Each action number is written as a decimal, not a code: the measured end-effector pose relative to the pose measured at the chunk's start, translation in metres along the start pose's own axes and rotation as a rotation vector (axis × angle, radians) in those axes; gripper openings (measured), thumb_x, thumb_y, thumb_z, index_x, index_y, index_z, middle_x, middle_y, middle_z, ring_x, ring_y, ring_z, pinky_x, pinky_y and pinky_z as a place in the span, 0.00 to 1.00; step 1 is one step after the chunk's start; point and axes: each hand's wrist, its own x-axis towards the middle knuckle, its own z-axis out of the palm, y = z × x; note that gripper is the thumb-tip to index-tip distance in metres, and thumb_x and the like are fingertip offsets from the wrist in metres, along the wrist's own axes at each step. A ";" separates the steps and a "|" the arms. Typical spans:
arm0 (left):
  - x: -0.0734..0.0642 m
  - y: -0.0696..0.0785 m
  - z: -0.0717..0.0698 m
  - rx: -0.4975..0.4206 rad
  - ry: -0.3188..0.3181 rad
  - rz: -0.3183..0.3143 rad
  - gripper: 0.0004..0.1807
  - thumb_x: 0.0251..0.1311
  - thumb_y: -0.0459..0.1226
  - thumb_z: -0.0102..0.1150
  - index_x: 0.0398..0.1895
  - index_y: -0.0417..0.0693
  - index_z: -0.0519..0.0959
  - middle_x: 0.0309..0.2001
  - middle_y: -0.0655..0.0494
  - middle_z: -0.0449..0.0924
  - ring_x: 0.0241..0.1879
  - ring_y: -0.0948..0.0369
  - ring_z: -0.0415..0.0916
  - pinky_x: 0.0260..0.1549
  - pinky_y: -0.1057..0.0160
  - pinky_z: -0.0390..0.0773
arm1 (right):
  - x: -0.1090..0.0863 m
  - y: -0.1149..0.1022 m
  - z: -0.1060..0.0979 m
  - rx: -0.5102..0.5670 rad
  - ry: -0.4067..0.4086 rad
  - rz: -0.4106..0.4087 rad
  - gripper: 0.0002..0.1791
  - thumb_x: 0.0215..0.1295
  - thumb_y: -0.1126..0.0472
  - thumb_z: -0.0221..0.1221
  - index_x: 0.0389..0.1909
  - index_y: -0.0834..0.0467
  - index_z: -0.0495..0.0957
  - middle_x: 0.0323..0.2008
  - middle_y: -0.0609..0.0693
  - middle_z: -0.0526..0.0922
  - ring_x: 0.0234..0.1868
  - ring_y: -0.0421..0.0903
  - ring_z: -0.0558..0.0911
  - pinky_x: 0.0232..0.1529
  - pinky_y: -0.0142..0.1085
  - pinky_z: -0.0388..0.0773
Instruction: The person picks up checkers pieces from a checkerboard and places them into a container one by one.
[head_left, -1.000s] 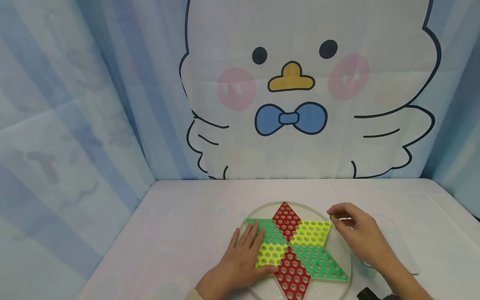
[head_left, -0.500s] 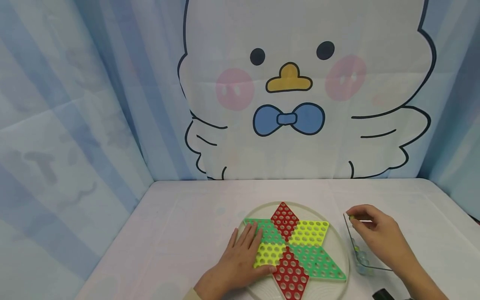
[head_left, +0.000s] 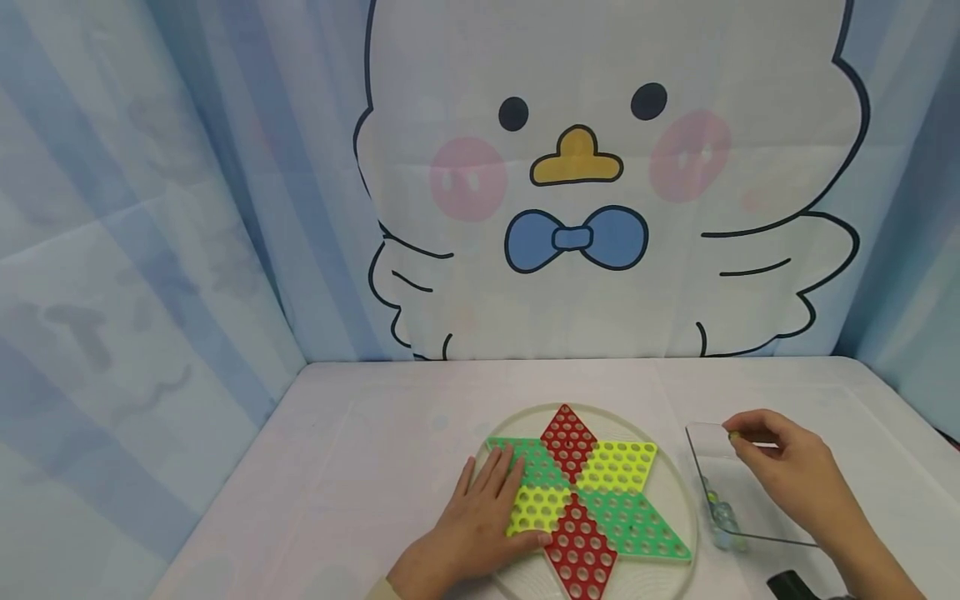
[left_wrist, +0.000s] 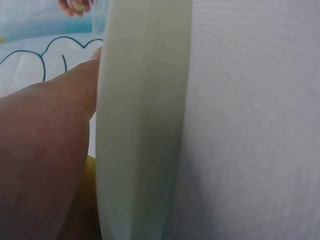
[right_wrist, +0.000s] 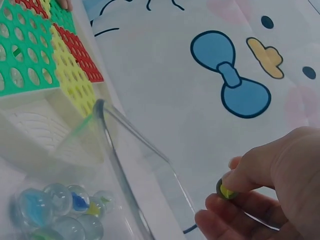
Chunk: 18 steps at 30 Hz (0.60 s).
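My left hand [head_left: 480, 525] rests with straight fingers on the left side of a round cream game board [head_left: 678, 517]. The board carries a six-pointed star of red, yellow and green perforated pieces, a Chinese checkers layout. Between the thumb and fingers of my right hand [head_left: 787, 467] is a glass marble [right_wrist: 226, 190] with a yellow swirl. That hand is raised over the far part of a clear plastic box [head_left: 693, 462], right of the board. Several marbles [right_wrist: 37, 206], clear, blue and yellow-green, lie together in the box's near left corner.
A black object [head_left: 791, 585] shows at the bottom edge, below the right forearm. The white-covered table [head_left: 360, 450] extends left of the board. Behind it hangs a curtain [head_left: 577, 308] printed with a cartoon bird.
My right hand has moved right, from beside the board's edge to over the clear box, still pinching the marble. The left hand stays on the board.
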 end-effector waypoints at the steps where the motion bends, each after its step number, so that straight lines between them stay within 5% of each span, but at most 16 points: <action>1: 0.000 0.000 0.000 0.000 0.001 0.001 0.54 0.62 0.73 0.39 0.80 0.49 0.45 0.81 0.49 0.38 0.81 0.53 0.37 0.76 0.41 0.42 | 0.000 0.001 0.000 -0.001 -0.004 0.001 0.09 0.67 0.64 0.59 0.47 0.61 0.80 0.47 0.61 0.84 0.35 0.12 0.63 0.32 0.12 0.70; 18: 0.000 0.001 0.000 0.011 0.012 0.000 0.54 0.62 0.73 0.38 0.80 0.48 0.45 0.81 0.49 0.38 0.80 0.52 0.37 0.76 0.41 0.42 | 0.003 0.013 0.000 -0.032 -0.011 -0.013 0.08 0.65 0.66 0.61 0.43 0.63 0.81 0.43 0.61 0.85 0.33 0.16 0.67 0.31 0.16 0.72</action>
